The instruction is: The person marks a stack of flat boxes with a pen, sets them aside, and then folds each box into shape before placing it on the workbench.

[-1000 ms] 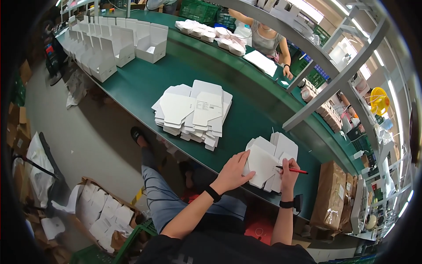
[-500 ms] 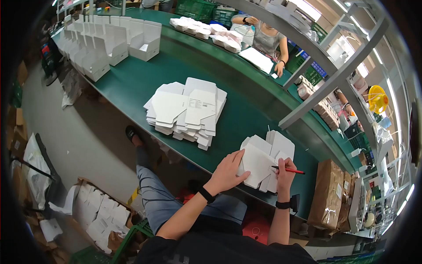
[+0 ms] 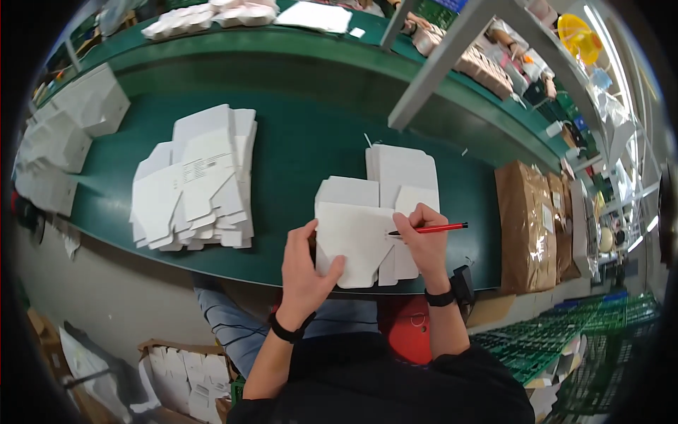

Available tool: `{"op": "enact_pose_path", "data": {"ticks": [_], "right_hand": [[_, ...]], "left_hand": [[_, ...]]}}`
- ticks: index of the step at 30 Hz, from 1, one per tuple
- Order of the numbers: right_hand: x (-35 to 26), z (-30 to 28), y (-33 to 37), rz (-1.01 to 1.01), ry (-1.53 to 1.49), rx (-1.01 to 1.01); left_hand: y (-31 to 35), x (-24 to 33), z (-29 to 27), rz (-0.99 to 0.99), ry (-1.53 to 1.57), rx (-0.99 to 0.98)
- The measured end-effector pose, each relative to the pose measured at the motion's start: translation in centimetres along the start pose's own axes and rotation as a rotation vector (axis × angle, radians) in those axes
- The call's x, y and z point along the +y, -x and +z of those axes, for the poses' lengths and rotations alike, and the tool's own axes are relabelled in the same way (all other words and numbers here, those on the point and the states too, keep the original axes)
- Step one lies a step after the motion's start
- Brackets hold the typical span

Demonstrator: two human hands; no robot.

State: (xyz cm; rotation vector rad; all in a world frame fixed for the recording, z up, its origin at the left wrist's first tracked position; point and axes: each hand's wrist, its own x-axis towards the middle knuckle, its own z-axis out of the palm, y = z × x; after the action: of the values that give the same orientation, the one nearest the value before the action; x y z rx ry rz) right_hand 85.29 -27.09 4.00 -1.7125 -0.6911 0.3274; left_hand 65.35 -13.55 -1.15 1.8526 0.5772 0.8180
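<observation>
My right hand (image 3: pixel 424 244) is closed around a red pen (image 3: pixel 446 227) with a dark tip. The tip meets the right part of a flat white folded carton (image 3: pixel 349 230), near small marks. My left hand (image 3: pixel 304 265) is spread at that carton's left edge, its thumb lying on the lower part and its fingers along the side. Beneath and behind lie more flattened white cartons (image 3: pixel 406 169) in a small stack. Further left on the green bench sits a larger untidy pile of flat cartons (image 3: pixel 205 162), the upper one bearing a printed block.
Opened white boxes (image 3: pixel 92 99) stand at the bench's far left. A brown wrapped parcel (image 3: pixel 524 226) is at the right, and a grey metal post (image 3: pixel 438 67) rises behind. Across the divider are pale moulded trays (image 3: pixel 180 21) and a co-worker's hand (image 3: pixel 418 23). Green crates (image 3: pixel 565 339) are low right.
The view has swung to the right and levelled. My left hand has shifted from lying across the carton to its left edge. The right hand still holds the pen at the carton.
</observation>
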Motion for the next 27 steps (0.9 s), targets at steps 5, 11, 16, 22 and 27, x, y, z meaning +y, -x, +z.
{"op": "enact_pose_path", "data": {"ticks": [5, 11, 16, 22, 27], "right_hand": [[0.8, -0.3, 0.9, -0.109, 0.157, 0.019], [0.1, -0.2, 1.0, -0.174, 0.23, -0.004], [0.6, -0.2, 1.4, -0.203, 0.282, -0.012], [1.7, -0.7, 0.8, -0.117, -0.227, 0.173], [-2.0, -2.2, 1.7, -0.326, -0.405, 0.356]], "left_hand": [[-0.6, 0.2, 0.3, 0.006, 0.0, -0.011], [-0.4, 0.2, 0.4, -0.023, -0.03, -0.049], [-0.3, 0.5, 0.1, -0.078, -0.023, -0.069], [-0.7, 1.3, -1.1, -0.308, 0.223, -0.043], [-1.0, 1.6, -3.8, -0.377, 0.116, -0.072]]}}
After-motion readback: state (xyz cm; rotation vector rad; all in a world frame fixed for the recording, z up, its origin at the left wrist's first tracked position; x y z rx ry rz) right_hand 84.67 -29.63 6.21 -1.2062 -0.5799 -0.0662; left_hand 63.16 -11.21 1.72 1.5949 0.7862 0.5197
